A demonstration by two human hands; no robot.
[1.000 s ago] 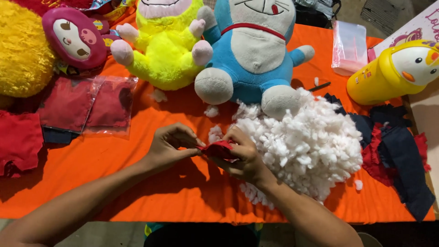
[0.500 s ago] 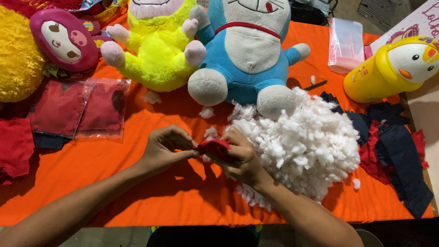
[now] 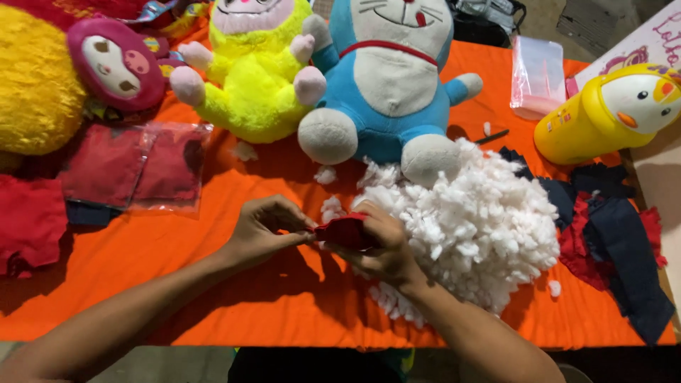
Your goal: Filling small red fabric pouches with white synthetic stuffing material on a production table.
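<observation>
1. The person is working at the near edge of the worktop (image 3: 213, 305), which is covered in orange cloth, with both hands meeting over a small red fabric piece (image 3: 345, 230).

2. The right hand (image 3: 383, 245) is cupping the red fabric piece from the side of the white stuffing pile (image 3: 468, 227), its grip closed around the cloth.

3. The left hand (image 3: 266, 227) is pinching at the open edge of the same piece, thumb and fingertips pressed together on the red cloth.

4. The red fabric piece is sitting between the two hands, just above the worktop, touching the near left edge of the stuffing pile.

5. Judging from this, the step in hand is filling or shaping the small red pouch; whether any stuffing is already inside is hidden by the fingers.

6. The next move is likely calling for one hand to keep the opening held apart while the other is drawing a tuft from the pile, and for small pinches, since the fibre clings and sheds loose bits.

7. Behind the pile, a blue and white plush cat (image 3: 390, 78) and a yellow plush (image 3: 248, 78) are sitting toward the far edge.

8. A clear bag of red cloth (image 3: 135, 167) is lying toward the left edge, and dark blue and red scraps (image 3: 617, 234) are lying at the right edge, near a yellow bird-shaped toy (image 3: 610, 110).
</observation>
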